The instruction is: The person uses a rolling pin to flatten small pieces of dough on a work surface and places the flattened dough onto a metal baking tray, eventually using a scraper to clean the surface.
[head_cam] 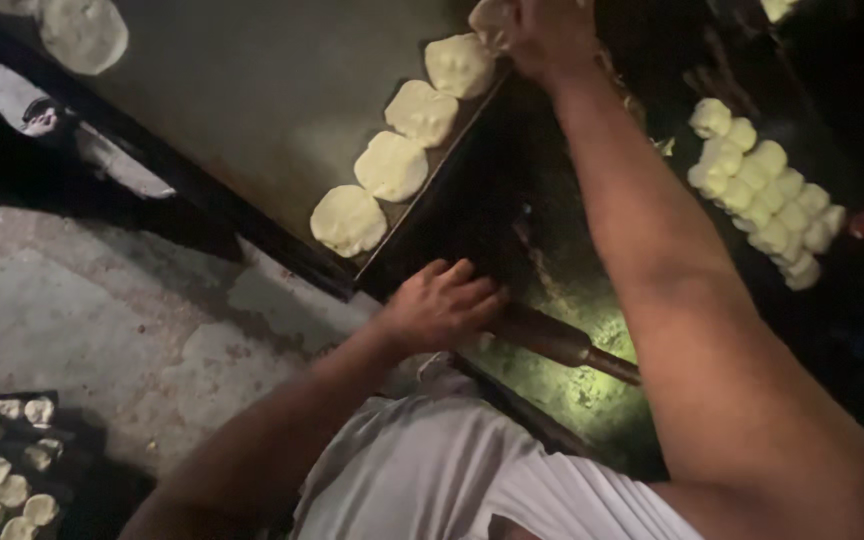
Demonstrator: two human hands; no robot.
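Observation:
My right hand (pixel 544 38) reaches to the far end of a row of flattened dough discs (pixel 392 165) and grips one more pale disc (pixel 487 18) at the top edge of view. The discs lie in a line along the edge of a grey metal sheet (pixel 252 90). My left hand (pixel 442 305) lies over one end of a dark wooden rolling pin (pixel 562 345), fingers curled onto it, on a dark greasy work surface (pixel 562 280).
A cluster of several round dough balls (pixel 767 190) sits to the right of my right arm. Another flat disc (pixel 82 35) lies at the top left. A dark tray (pixel 62 420) of small dough pieces is at the bottom left, on a rough concrete floor (pixel 82 310).

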